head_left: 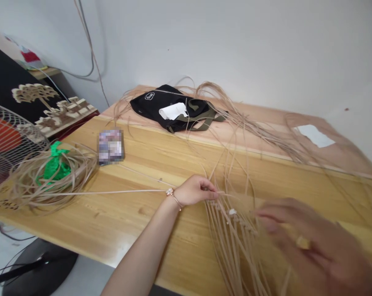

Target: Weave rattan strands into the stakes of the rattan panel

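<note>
My left hand (196,190), with a bracelet watch on the wrist, is closed at the upper left edge of a partly woven piece of flat rattan-like strips (235,222). Its thumb and fingers pinch a pale strip there. Long loose strips hang from the weave toward me, and others spread away behind it. A small white scrap (232,211) sits on the woven band. To the right of the weave, my right hand (315,242) is raised and smeared by motion. Its thumb and index finger point toward the weave; whether they hold a strip is unclear.
A coil of strips (84,172) with a green plastic tie (56,164) lies on the left of the wooden table (143,234). Behind are a blurred-out box (110,146), a black bag (155,105), loose strips (260,133) and white paper (315,135). A fan (13,139) stands left.
</note>
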`<state>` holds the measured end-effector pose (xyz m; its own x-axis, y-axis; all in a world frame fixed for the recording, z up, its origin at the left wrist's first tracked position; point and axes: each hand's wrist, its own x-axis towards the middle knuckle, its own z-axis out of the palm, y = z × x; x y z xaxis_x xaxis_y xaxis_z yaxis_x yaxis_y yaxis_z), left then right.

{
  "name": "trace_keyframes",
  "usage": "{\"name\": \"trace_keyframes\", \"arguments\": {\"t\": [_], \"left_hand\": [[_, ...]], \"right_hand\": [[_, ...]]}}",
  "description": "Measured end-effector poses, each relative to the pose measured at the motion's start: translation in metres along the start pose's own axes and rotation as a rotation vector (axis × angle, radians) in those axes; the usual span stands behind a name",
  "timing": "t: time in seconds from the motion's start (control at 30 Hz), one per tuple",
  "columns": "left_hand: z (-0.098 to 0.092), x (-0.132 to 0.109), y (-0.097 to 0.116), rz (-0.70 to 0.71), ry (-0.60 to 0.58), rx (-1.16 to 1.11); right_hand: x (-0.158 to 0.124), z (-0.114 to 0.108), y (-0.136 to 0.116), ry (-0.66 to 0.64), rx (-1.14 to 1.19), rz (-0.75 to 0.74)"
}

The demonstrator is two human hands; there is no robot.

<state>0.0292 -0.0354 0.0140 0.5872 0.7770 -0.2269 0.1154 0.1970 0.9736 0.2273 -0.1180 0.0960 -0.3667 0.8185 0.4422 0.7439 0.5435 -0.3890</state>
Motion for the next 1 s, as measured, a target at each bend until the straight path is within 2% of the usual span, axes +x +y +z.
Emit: {"name": "trace_keyframes", "arguments": {"t": [0.07,0.13,0.2,0.33,0.7,0.83,1.0], "left_hand": [[0.001,0.000,0.001,-0.008,0.009,-0.014],[0.001,0.000,0.001,-0.014,0.004,-0.038],[0.001,0.000,0.001,-0.018,-0.010,-0.061],[-0.001,0.001,-0.002,-0.012,-0.026,-0.077],[-0.002,0.002,-0.002,0.013,-0.044,-0.073],[-0.002,0.002,-0.004,0.017,-0.024,-0.038],[-0.001,0.002,-0.004,0.020,-0.027,-0.057]], "right_hand": [[0.013,0.021,-0.014,-0.195,-0.029,-0.122],[0.020,0.039,-0.012,-0.301,-0.166,-0.193],[0.020,0.051,-0.002,-0.334,-0.270,-0.256],[0.018,0.056,0.013,-0.308,-0.337,-0.356],[0.020,0.058,0.017,-0.284,-0.375,-0.431],[0.022,0.060,0.019,-0.260,-0.261,-0.357],[0.021,0.060,0.018,-0.302,-0.046,-0.209]]}}
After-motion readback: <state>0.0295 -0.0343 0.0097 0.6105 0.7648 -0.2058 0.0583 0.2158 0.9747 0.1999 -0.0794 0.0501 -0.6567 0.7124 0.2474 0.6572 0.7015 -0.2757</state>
